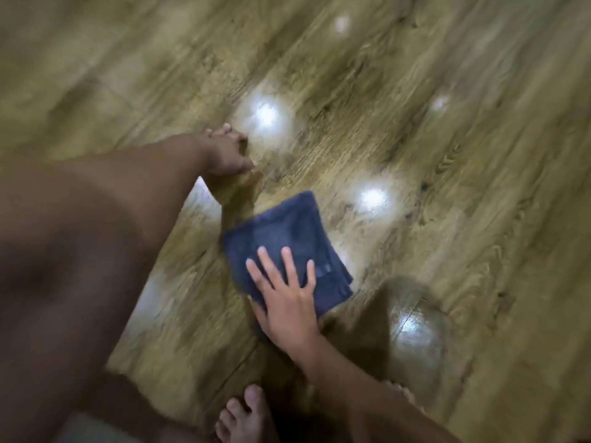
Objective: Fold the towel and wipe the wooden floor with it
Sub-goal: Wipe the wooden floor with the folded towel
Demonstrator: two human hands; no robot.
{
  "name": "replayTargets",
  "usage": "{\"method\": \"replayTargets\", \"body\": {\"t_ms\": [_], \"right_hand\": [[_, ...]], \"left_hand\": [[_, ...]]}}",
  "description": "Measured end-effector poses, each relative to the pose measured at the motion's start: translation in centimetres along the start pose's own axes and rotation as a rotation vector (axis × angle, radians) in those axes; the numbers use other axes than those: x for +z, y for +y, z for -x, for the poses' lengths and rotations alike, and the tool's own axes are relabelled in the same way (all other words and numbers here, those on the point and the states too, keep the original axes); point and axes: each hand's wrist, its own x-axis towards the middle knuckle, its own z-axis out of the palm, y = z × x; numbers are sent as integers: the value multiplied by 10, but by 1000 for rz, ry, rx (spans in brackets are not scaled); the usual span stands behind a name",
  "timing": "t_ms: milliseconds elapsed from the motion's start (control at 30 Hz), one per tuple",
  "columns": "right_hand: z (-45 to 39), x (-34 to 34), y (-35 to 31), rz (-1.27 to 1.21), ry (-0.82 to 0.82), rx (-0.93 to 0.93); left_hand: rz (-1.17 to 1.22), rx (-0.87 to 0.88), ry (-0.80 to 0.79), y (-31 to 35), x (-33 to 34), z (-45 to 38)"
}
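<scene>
A dark blue towel (pixel 284 238), folded into a rough square, lies flat on the wooden floor (pixel 415 155) near the middle of the view. My right hand (pixel 284 295) presses on its near half with fingers spread and straight. My left hand (pixel 227 151) rests on the bare floor up and to the left of the towel, apart from it, with my arm stretched out and bearing on it. Its fingers are partly hidden behind the back of the hand, and the picture is blurred.
My bare feet (pixel 246 417) stand at the bottom edge, just below the towel. Bright lamp reflections (pixel 265 115) gleam on the shiny planks around the towel. Wooden floor stretches away on the right and at the top.
</scene>
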Motion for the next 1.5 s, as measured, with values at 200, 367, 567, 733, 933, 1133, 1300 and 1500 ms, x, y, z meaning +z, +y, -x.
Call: {"method": "replayTargets", "body": {"t_ms": [200,367,567,733,933,1133,1300,1500], "right_hand": [[-4,-22,20,128,-143,-50],[-16,-25,25,76,-161,-42],[-51,-17,69,66,1,-203],[-156,-60,151,158,112,-217],[-304,-114,220,132,140,127],[-388,-129,206,-41,207,538],[-387,-122,181,-52,254,626],[-414,-118,121,-106,242,659]], "left_hand": [[39,-21,-154,10,-8,20],[274,-114,-25,12,-23,4],[256,-116,-37,12,10,-26],[262,-152,-18,15,11,-29],[303,-141,-63,13,14,-31],[320,-114,-27,14,15,-28],[311,-118,-41,16,13,-27],[280,-131,-12,15,15,-28]]}}
